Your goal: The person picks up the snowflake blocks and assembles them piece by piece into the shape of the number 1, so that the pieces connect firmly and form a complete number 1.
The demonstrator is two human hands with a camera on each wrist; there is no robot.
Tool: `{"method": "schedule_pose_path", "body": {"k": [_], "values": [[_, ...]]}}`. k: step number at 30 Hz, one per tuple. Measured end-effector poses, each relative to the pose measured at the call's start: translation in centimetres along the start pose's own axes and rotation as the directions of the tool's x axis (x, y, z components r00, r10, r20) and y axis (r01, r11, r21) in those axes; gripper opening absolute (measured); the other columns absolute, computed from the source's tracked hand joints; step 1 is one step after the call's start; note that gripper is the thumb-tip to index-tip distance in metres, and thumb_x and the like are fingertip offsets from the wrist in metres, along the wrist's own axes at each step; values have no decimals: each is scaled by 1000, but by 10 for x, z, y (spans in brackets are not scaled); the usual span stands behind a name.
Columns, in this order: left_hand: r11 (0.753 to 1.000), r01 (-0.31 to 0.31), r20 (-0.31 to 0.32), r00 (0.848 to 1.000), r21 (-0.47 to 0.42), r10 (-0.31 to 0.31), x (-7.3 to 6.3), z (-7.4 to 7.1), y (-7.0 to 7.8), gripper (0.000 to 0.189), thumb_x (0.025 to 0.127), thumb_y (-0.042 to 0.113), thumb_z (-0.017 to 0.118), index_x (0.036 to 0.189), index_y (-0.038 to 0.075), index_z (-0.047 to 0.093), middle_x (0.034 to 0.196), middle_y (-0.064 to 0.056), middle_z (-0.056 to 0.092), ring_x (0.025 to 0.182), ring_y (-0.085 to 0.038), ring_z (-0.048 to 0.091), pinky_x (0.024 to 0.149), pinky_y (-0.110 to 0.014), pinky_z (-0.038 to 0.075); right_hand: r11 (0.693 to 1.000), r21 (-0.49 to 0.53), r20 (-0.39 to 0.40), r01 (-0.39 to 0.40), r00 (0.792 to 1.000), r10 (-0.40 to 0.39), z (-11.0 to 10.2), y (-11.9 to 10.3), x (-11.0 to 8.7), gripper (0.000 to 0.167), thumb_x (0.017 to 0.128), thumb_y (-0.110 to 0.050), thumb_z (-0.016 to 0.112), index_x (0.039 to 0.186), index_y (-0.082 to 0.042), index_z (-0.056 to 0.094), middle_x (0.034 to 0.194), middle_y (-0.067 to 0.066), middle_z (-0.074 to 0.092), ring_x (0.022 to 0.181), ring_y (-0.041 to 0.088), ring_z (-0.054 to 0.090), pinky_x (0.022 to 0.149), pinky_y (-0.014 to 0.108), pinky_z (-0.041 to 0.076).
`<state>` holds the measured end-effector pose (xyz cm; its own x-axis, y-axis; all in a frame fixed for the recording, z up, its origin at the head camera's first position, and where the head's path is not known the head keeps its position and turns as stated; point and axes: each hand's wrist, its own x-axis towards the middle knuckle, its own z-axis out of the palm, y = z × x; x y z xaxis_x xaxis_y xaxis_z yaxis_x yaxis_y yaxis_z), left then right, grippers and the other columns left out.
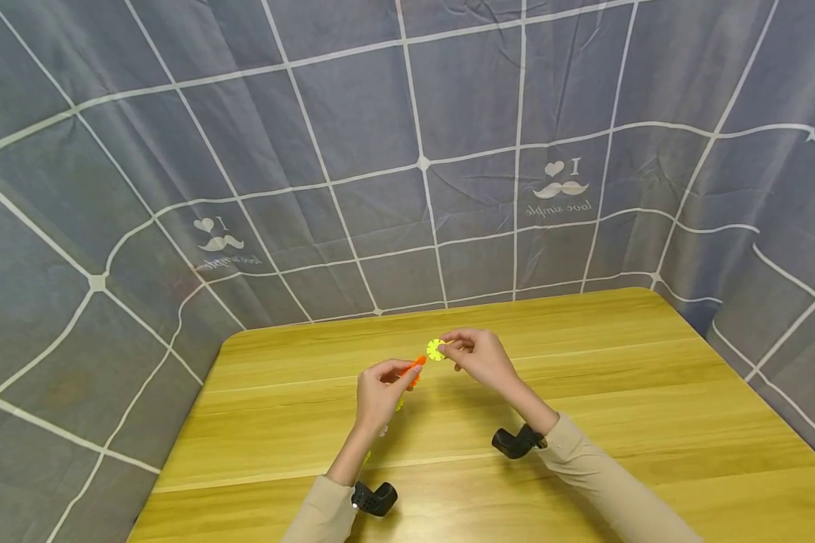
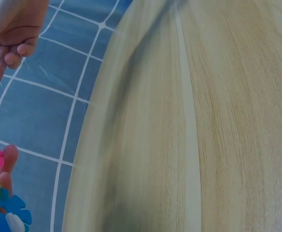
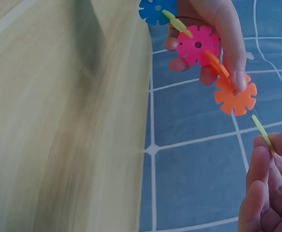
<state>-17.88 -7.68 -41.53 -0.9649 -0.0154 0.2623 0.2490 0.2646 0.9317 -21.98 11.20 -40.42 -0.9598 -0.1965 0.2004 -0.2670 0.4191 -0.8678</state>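
My left hand (image 1: 379, 396) grips a chain of interlocked notched plastic discs above the table. Its thumb presses on the orange disc (image 3: 236, 99) at the chain's end. Behind that come another orange disc seen edge-on, a pink disc (image 3: 198, 46), a yellow one and a blue disc (image 3: 158, 10). More of the chain trails below the left wrist in the head view, partly hidden by the hand and forearm. Between thumb and fingers, my right hand (image 1: 482, 358) pinches a loose yellow disc (image 1: 435, 349). A small gap separates it from the orange end disc.
A wood-grain table (image 1: 584, 392) lies beneath both hands. Beyond its far edge hangs a grey curtain (image 1: 353, 143) with white grid lines. Each wrist wears a black camera mount (image 1: 375, 499).
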Motion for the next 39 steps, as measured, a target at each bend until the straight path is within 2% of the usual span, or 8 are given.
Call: {"method": "schedule_pose_path", "body": {"k": [7,13,16,23,25,31,36,39], "values": [[1000,-2,1,1000,18,2,0,0,2,10,84,9,74,88,0,76,76,-18,72,62,-17,65,48,-15,39,1000,1,9,1,1000,-1,0,-2,-1,23,88,-18,70,106,-4,71,82,12,73,61,31,64,43,21,36],[999,-17,0,1000,44,17,-1,2,4,10,84,9,74,87,0,76,77,-17,73,64,-17,65,48,-15,38,1000,-20,19,1,1000,0,1,-1,-1,23,88,-17,70,107,-5,71,83,16,73,55,12,60,44,21,37],[998,-20,1,1000,55,20,-1,2,4,10,83,8,74,87,-1,76,77,-17,73,63,-14,65,48,-14,38,1000,-17,25,2,1000,-2,1,-2,-1,23,88,-17,70,107,-4,71,84,17,73,55,13,61,44,21,37],[996,-47,-14,999,70,48,8,8,-33,10,81,16,77,85,6,77,75,-12,74,61,-9,63,45,-15,38,1000,-10,31,0,1000,0,2,-5,-1,21,86,-13,70,104,-3,72,80,12,73,57,8,61,48,22,43],[995,-74,-12,997,67,74,8,8,-35,11,81,19,77,84,9,78,74,-9,74,60,-7,62,45,-15,38,1000,-3,38,2,999,-2,3,-6,-1,20,86,-12,70,103,-2,72,79,12,73,58,9,61,50,23,47],[992,-109,13,994,58,109,6,9,-33,15,82,25,76,84,10,78,73,-6,74,59,-2,62,47,-18,43,999,30,84,-12,996,9,-2,-6,3,18,87,-9,68,101,0,72,77,19,71,59,21,65,51,24,50],[988,-135,32,991,69,134,3,12,-29,17,82,26,76,85,9,78,74,-6,74,59,-3,62,47,-17,43,998,45,150,-44,988,36,-9,-2,9,18,88,-9,66,99,3,72,73,15,69,58,13,63,61,35,58],[989,-137,25,990,60,136,2,15,-27,16,81,25,77,84,10,79,75,-6,74,58,-7,62,46,-16,40,994,60,165,-89,983,78,-11,-3,10,18,88,-8,65,99,3,72,74,11,69,60,15,63,63,35,58]]}}
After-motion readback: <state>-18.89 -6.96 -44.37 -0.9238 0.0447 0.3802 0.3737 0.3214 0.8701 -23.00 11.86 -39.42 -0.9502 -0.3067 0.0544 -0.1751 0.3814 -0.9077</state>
